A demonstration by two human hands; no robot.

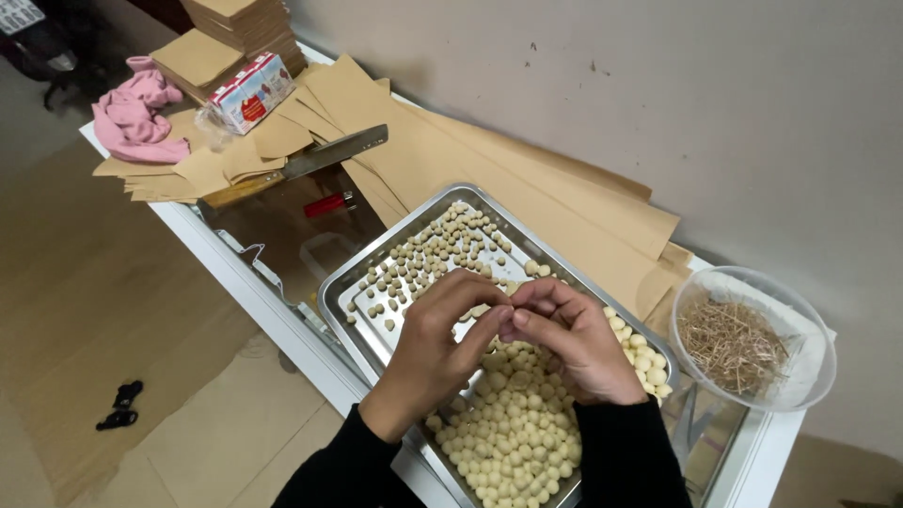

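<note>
Nearest, two black sleeves (621, 461) are seen rising from the lower edge. The left hand (437, 348) and the right hand (574, 343) are held together above a metal tray (350, 282), their fingertips (503, 315) pinched closed against one another; something small seems to be gripped between them, but what it is cannot be told. Beneath the hands, the near end of the tray is filled with pale round seeds (513, 428), heaped thickly. Farther along the tray, smaller, darker seeds (428, 254) are scattered thinly toward the far left corner. To the right of the tray, a clear plastic bowl (701, 292) is set, and thin brown stems (734, 343) are held in it. Beyond the tray, brown paper sheets (527, 188) are spread along the wall. A cleaver (329, 155) is laid across them to the far left, with a red object (329, 204) just near of it. Farthest off, a small red-and-white carton (249, 92) and a pink cloth (136, 118) are found.
</note>
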